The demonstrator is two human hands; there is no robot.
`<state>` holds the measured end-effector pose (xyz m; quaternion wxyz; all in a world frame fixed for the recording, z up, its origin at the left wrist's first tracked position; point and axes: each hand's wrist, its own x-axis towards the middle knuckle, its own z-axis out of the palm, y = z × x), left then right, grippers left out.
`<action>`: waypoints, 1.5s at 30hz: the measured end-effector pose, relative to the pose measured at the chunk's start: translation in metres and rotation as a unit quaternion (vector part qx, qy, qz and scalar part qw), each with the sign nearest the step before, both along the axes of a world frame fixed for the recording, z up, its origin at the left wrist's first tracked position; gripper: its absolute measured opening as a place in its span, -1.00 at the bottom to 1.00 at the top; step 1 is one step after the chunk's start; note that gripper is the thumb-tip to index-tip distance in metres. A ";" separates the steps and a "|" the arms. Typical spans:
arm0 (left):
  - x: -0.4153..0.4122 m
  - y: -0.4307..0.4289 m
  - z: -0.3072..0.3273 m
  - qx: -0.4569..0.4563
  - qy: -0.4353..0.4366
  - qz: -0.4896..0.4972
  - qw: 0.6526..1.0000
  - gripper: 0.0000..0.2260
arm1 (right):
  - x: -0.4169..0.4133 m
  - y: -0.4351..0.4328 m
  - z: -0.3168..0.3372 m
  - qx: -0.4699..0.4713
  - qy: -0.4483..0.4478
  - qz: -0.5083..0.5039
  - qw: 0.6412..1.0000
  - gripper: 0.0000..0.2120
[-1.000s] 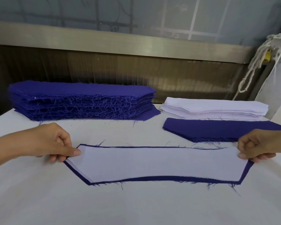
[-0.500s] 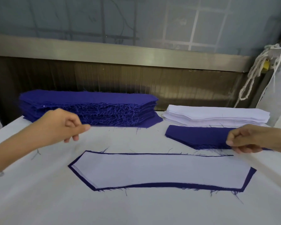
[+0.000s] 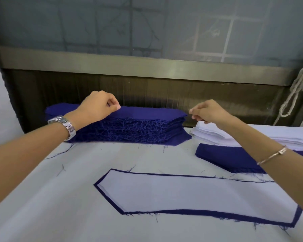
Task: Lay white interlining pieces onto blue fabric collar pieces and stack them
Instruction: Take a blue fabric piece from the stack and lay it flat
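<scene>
- Head view: left hand [image 3: 98, 107] is at the top of the blue stack [image 3: 129, 126], far left. Its fingers are curled, with thumb and forefinger tips together on the top layer. Whether cloth is pinched between them cannot be told.
- Right hand [image 3: 208, 110] hangs just beside the stack's right end. Thumb and forefinger are a little apart with nothing between them, and the other fingers are curled.
- White stack [image 3: 217, 135] lies far right, with a small blue pile [image 3: 226, 158] just nearer.
- An interlining [image 3: 191, 194] lies flat on a blue piece [image 3: 199, 212] on the near table [image 3: 59, 206].
- Watch [image 3: 65, 126] on the left wrist, bracelet [image 3: 273, 155] on the right.
</scene>
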<state>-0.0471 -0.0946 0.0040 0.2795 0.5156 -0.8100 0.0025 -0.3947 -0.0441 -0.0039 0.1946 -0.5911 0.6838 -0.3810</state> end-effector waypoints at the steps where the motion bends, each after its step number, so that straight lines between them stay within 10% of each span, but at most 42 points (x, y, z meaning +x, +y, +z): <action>1: 0.001 -0.003 0.001 0.010 -0.014 0.004 1.000 -0.83 | 0.006 -0.010 -0.002 -0.003 0.000 -0.008 1.000 -0.86; 45: 0.008 -0.026 0.002 0.031 -0.100 0.034 0.994 -0.79 | 0.018 -0.044 -0.015 -0.195 0.128 -0.031 0.972 -0.88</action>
